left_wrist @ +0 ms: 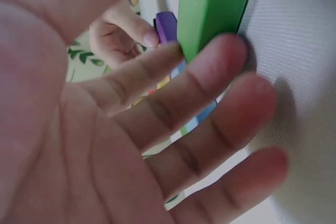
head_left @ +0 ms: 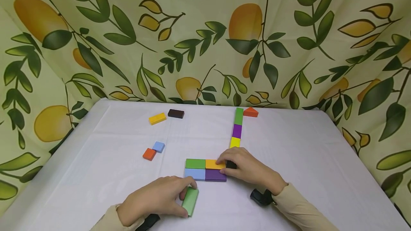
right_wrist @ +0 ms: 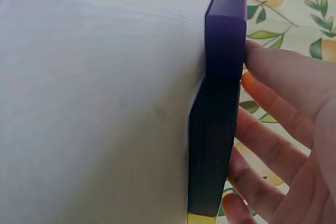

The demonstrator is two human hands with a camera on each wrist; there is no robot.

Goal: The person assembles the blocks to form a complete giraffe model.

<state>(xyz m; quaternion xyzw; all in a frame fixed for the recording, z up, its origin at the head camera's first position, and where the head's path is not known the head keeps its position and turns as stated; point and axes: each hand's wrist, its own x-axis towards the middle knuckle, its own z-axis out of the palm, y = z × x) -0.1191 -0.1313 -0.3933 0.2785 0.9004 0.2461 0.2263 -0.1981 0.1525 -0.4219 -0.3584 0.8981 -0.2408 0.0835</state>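
In the head view my left hand (head_left: 157,197) holds a light green block (head_left: 191,201) between thumb and fingers, near the table's front edge. The same block (left_wrist: 210,9) shows large at the fingertips in the left wrist view. My right hand (head_left: 248,168) rests over the right end of a grouping of blocks: green (head_left: 195,163), orange (head_left: 213,164), light blue (head_left: 194,174) and purple (head_left: 216,175). Its fingertips touch the orange and purple blocks. A black block (right_wrist: 212,150) lies beside the purple one, partly hidden under this hand in the head view.
A yellow block (head_left: 235,142), a purple one (head_left: 237,131) and a green one (head_left: 238,116) run in a line toward the back, beside a red triangle (head_left: 250,112). On the left lie yellow (head_left: 157,118), black (head_left: 176,113), light blue (head_left: 158,147) and red (head_left: 149,154) blocks.
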